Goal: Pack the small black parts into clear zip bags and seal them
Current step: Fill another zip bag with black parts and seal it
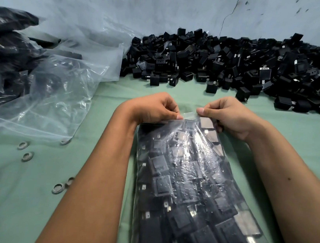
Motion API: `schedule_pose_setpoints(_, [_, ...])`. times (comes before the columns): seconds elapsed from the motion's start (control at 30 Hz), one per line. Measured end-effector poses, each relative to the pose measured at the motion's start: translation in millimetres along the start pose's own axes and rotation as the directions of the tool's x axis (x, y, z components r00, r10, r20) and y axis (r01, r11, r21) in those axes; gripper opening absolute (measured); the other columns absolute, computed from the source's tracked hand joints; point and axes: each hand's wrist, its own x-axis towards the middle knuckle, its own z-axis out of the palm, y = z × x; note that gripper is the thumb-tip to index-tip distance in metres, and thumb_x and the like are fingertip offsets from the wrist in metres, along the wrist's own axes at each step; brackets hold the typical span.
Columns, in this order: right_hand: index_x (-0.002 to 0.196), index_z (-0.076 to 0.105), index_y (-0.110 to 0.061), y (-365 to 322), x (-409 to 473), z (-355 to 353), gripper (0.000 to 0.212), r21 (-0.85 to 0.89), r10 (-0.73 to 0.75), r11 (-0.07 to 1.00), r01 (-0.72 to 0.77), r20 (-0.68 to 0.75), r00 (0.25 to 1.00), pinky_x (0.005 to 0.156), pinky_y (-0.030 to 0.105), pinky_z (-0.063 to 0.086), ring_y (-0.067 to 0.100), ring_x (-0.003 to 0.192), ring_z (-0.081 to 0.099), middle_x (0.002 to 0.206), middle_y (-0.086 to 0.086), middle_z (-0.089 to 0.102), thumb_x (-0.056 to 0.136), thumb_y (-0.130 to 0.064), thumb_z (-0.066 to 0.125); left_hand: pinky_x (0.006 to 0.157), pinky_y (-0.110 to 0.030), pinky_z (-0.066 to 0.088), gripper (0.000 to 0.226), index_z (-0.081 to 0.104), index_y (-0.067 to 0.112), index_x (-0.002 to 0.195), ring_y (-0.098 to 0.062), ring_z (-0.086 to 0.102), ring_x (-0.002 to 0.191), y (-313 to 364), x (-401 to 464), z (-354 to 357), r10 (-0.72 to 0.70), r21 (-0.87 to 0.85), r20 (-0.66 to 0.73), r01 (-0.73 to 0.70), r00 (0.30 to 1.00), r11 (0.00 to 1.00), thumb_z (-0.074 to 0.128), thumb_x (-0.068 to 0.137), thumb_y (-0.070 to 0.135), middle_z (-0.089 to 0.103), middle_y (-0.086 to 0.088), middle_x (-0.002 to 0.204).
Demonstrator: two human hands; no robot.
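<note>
A clear zip bag (185, 181) packed with several small black parts lies lengthwise between my forearms on the green cloth. Its far top strip (190, 115) sits between my hands. My left hand (156, 107) pinches the strip at its left end with thumb and fingers. My right hand (226, 117) pinches the right end, its fingers curled under the bag's top. A large heap of loose black parts (226, 65) stretches along the wall behind my hands.
Empty clear bags (61, 98) lie crumpled at the left, with filled bags of black parts (5, 55) stacked behind them. Several metal eyelets (27, 156) dot the green cloth (25, 197) at the lower left. A stained pale wall (164, 6) closes the back.
</note>
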Motion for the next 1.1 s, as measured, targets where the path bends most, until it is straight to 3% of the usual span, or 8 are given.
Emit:
schedule_pose_setpoints(0.13, [0.070,0.072,-0.009,-5.6,-0.2,-1.5,0.027,-0.177,0.010,0.984,-0.008,0.011,1.000,0.041,0.021,0.040,0.011,0.040,0.048,0.048,0.002,0.058,0.091,-0.026,0.076,0.048,-0.015,0.038,0.019,0.075,0.008,0.085,-0.003,0.048,0.048,0.2,-2.3,2.8,0.001,-0.032,-0.016,-0.001,1.000,0.999,0.069,0.098,0.020,0.061,0.009,0.056])
schedule_pose_setpoints(0.23, [0.074,0.078,-0.021,-23.9,3.8,-7.3,0.022,-0.571,-0.059,0.816,0.091,0.074,0.995,0.057,0.025,0.049,0.009,0.055,0.061,0.063,-0.006,0.072,0.092,-0.032,0.076,0.064,-0.027,0.040,0.022,0.077,0.004,0.089,-0.018,0.052,0.066,3.0,-2.4,2.3,-0.003,-0.010,-0.017,0.003,1.000,1.000,0.070,0.097,0.023,0.065,-0.009,0.073])
schedule_pose_setpoints(0.3, [0.075,0.079,-0.027,-36.8,7.7,-5.3,0.019,-0.678,-0.077,0.715,0.170,0.165,0.983,0.063,0.025,0.046,0.002,0.060,0.065,0.067,-0.012,0.074,0.093,-0.031,0.074,0.068,-0.034,0.042,0.024,0.077,0.003,0.091,-0.021,0.053,0.070,5.3,-2.7,2.1,-0.011,0.008,-0.015,0.011,1.000,1.000,0.070,0.097,0.025,0.065,-0.014,0.077])
schedule_pose_setpoints(0.43, [0.072,0.079,-0.028,-42.8,17.6,6.4,0.018,-0.596,-0.063,0.780,0.190,0.228,0.972,0.050,0.010,0.040,-0.003,0.051,0.055,0.059,-0.012,0.068,0.090,-0.027,0.077,0.068,-0.034,0.039,0.027,0.073,-0.003,0.092,-0.021,0.048,0.069,12.1,-3.0,6.0,-0.021,0.015,-0.032,0.021,0.999,1.000,0.069,0.098,0.023,0.059,-0.013,0.075])
schedule_pose_setpoints(0.53, [0.075,0.080,-0.021,-37.7,23.5,10.4,0.019,-0.535,-0.021,0.830,0.155,0.248,0.968,0.047,0.011,0.038,0.000,0.047,0.051,0.054,-0.009,0.063,0.093,-0.022,0.075,0.065,-0.030,0.039,0.027,0.074,-0.003,0.093,-0.018,0.048,0.066,10.0,-3.0,5.1,-0.030,0.014,-0.051,0.031,0.998,0.999,0.070,0.097,0.023,0.059,-0.009,0.072])
schedule_pose_setpoints(0.67, [0.071,0.074,-0.017,-29.3,22.6,9.5,0.026,-0.469,-0.022,0.868,0.162,0.289,0.957,0.044,0.012,0.038,0.001,0.043,0.052,0.048,-0.008,0.057,0.097,-0.019,0.070,0.057,-0.017,0.044,0.017,0.078,0.013,0.083,-0.003,0.053,0.055,2.7,-5.1,-2.7,-0.066,0.023,-0.059,0.067,0.996,0.997,0.075,0.093,0.027,0.064,0.008,0.062])
schedule_pose_setpoints(0.8, [0.068,0.074,-0.021,-27.9,24.6,8.9,0.028,-0.488,-0.039,0.853,0.185,0.294,0.955,0.045,0.010,0.037,-0.001,0.044,0.048,0.050,-0.010,0.057,0.096,-0.023,0.072,0.072,-0.028,0.046,0.020,0.078,0.006,0.091,-0.014,0.056,0.072,0.6,-7.9,-3.8,-0.060,0.012,-0.048,0.060,0.997,0.998,0.076,0.093,0.026,0.068,-0.006,0.078])
schedule_pose_setpoints(1.1, [0.080,0.080,-0.022,-35.7,28.0,15.4,0.018,-0.573,-0.006,0.799,0.180,0.291,0.957,0.059,0.023,0.040,0.001,0.053,0.049,0.060,-0.010,0.063,0.094,-0.032,0.074,0.071,-0.034,0.041,0.025,0.074,-0.004,0.095,-0.020,0.052,0.072,-0.5,-5.0,1.4,-0.014,-0.002,-0.033,0.014,0.999,1.000,0.071,0.097,0.020,0.064,-0.014,0.080])
